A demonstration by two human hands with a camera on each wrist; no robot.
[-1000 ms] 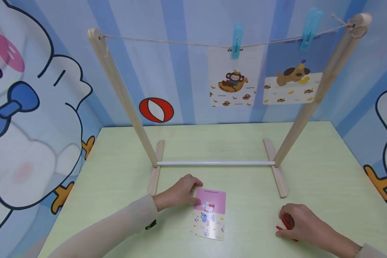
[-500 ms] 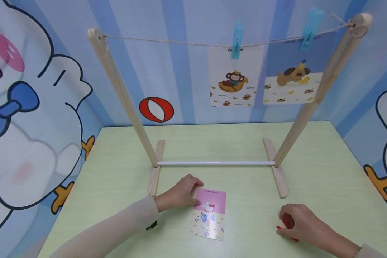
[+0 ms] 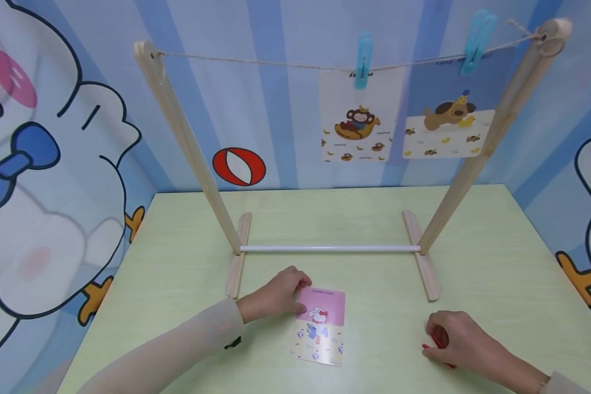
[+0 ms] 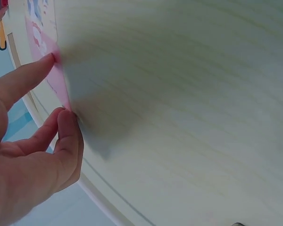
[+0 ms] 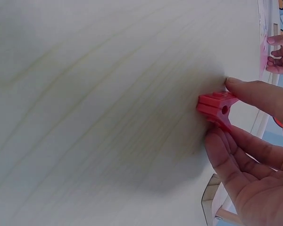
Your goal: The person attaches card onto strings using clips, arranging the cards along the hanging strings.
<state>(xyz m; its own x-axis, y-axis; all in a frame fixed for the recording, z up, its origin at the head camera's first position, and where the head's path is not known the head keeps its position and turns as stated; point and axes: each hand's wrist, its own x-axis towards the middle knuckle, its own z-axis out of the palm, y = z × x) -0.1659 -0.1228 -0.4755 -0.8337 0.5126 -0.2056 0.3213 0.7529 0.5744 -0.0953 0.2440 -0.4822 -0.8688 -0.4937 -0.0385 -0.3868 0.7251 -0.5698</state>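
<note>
A small card point(image 3: 320, 328), pink above and pale below with a rabbit picture, lies on the table. At its upper left corner is my left hand point(image 3: 276, 293); the thumb point(image 4: 35, 73) touches one edge, and the other fingertips, set apart from the thumb, rest at the corner. To the right and low over the table, my right hand point(image 3: 465, 339) holds a red clothespin point(image 5: 217, 106) between thumb and fingers. Its blunt nose points away from the palm. In the head view the hand hides much of it.
A wooden stand point(image 3: 189, 145) with a white crossbar point(image 3: 330, 248) stands behind the hands. From its string point(image 3: 256, 61) hang a monkey card point(image 3: 359, 123) and a dog card point(image 3: 448, 117). Blue clothespins point(image 3: 363, 60) hold them. Cartoon-printed walls point(image 3: 285, 137) enclose the table point(image 3: 177, 230).
</note>
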